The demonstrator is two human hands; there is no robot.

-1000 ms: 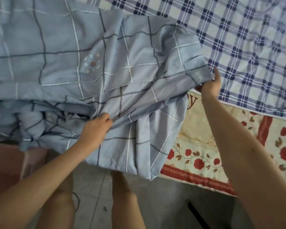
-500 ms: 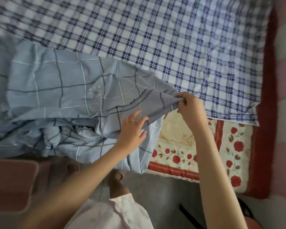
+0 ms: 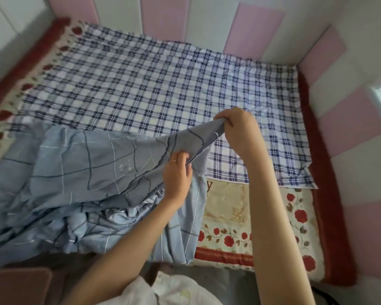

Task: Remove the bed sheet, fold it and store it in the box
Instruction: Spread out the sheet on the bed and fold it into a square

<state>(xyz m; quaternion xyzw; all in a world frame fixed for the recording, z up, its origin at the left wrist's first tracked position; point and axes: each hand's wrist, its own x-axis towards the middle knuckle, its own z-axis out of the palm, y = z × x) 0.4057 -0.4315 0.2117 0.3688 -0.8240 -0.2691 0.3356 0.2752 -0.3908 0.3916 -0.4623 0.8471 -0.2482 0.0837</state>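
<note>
From the foot of the bed, the pale blue bed sheet [image 3: 86, 168] is mostly off the mattress. It lies heaped toward 8 o'clock in the view, and one flap hangs over the near edge toward the floor.

The right hand [image 3: 235, 126] is just right of centre, its fingers curled tightly over a bunched corner of the sheet and lifting it clear of the bed. I take the lift to be a way of letting the cloth fall away so its edge can be told from the heap.

The left hand [image 3: 177, 172] sits at about 7 o'clock from the right, close beside it. Its thumb and fingers pinch the hem that runs down from that corner. With the two hands this near, it looks as if she is tracing the edge to find the next corner before spreading the sheet for a fold.

Under the lifted cloth a navy checked sheet [image 3: 152, 84] lies flat across the mattress from 10 to 2 o'clock. A rose-patterned mat [image 3: 229, 208] shows beneath it at 5 o'clock. Pink and white wall panels [image 3: 165, 14] close the bed in at 12 and 3 o'clock.

A brown shape [image 3: 15, 285] sits at 7 o'clock on the floor, and I cannot tell whether it is the box. No fold has been started yet.
</note>
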